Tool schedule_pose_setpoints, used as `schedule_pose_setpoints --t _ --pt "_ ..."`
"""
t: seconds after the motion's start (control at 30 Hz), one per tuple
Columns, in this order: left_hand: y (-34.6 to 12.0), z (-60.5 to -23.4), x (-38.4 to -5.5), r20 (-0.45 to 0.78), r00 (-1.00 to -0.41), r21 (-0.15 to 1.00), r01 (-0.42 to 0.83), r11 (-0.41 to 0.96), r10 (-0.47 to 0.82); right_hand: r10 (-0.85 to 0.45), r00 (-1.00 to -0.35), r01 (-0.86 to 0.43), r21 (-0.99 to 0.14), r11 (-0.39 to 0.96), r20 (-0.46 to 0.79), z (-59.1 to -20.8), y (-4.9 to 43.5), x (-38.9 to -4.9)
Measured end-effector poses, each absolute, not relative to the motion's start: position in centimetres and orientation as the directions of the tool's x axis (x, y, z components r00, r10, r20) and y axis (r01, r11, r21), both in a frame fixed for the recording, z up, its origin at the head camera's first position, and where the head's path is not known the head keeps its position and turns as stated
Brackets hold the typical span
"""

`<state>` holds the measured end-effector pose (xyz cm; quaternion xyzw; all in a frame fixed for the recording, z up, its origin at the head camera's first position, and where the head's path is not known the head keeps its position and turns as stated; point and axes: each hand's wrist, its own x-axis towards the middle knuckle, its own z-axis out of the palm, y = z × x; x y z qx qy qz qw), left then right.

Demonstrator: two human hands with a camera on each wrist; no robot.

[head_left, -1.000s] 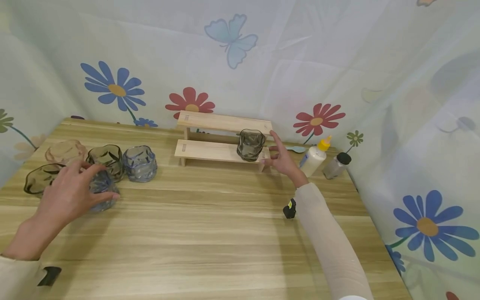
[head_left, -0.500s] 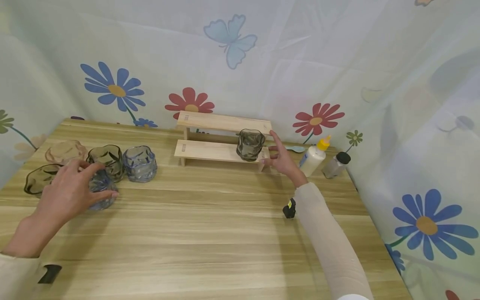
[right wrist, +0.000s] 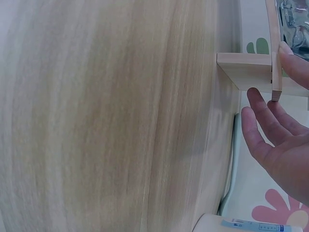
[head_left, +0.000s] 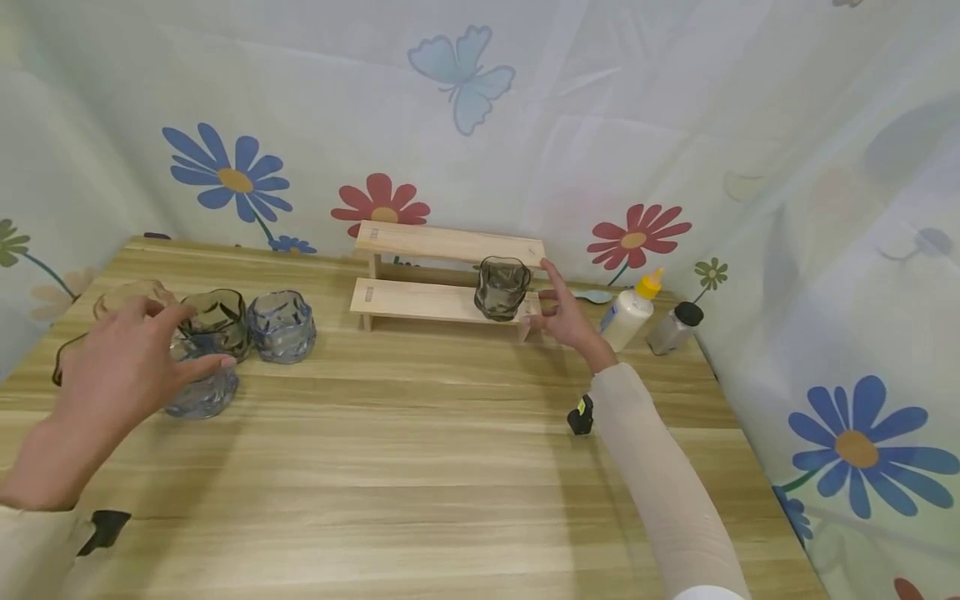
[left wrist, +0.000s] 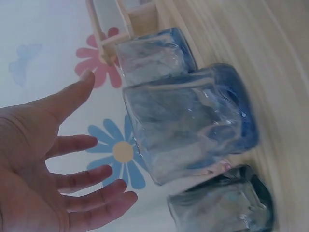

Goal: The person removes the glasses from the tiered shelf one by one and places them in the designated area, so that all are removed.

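Observation:
In the head view my left hand (head_left: 123, 358) hovers with spread fingers over the left side of a blue glass (head_left: 202, 398). The left wrist view shows a gap between those fingers (left wrist: 77, 99) and the blue glass. Behind it stand a grey-green glass (head_left: 221, 321) and another blue glass (head_left: 285, 329); a pinkish glass and a dark-rimmed one are partly hidden by the hand. My right hand (head_left: 566, 317) holds the right end of the two-tier wooden shelf (head_left: 412, 300), its thumb at the lower board. Beside it, a smoky glass (head_left: 501, 292) sits on the lower tier.
Right of the shelf stand a white glue bottle (head_left: 626, 321) with a yellow cap and a small black-capped jar (head_left: 675, 329). A pale blue spoon-like thing (head_left: 592, 296) lies behind them. Flowered cloth (head_left: 465, 167) hangs along the back and sides.
My left hand has lifted and drawn slightly left off the blue glass, uncovering more of it. The right hand, shelf and smoky glass have stayed put.

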<state>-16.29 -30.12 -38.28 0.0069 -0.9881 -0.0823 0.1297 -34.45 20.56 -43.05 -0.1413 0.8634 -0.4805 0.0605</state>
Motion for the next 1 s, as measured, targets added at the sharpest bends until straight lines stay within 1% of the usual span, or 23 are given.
schedule_pose_setpoints --t 0.13,0.33,0.47,0.53,0.63,0.77,1.0 --pt "-28.6 -37.5 -17.3 0.258 -0.966 0.158 0.032 0.987 -0.010 -0.308 -0.951 -0.179 -0.852 0.491 0.022 -43.1 20.7 -34.5" --pt "-25.3 -36.5 -19.7 0.284 -0.952 0.171 0.168 0.971 0.114 -0.305 -0.952 -0.160 -0.854 0.496 0.002 -42.6 20.5 -34.0" --pt "-22.9 -36.2 -21.4 0.335 -0.914 0.145 0.290 0.946 0.229 -0.300 -0.954 -0.172 -0.847 0.503 0.016 -42.9 20.6 -34.2" --pt "-21.8 -36.2 -22.3 0.368 -0.878 0.111 0.367 0.923 0.305 -0.300 -0.954 -0.177 -0.848 0.499 0.023 -43.0 20.6 -34.3" --pt "-20.3 -36.5 -23.6 0.383 -0.835 0.070 0.452 0.889 0.395 -0.301 -0.953 -0.181 -0.849 0.496 0.027 -43.0 20.6 -34.3" --pt "-18.4 -37.0 -24.9 0.365 -0.810 0.067 0.515 0.855 0.459 -0.302 -0.953 -0.176 -0.849 0.499 0.020 -42.9 20.4 -34.2" --pt "-16.1 -37.4 -27.0 0.351 -0.769 0.079 0.592 0.802 0.534 -0.302 -0.953 -0.181 -0.840 0.512 0.022 -43.0 20.6 -34.2"
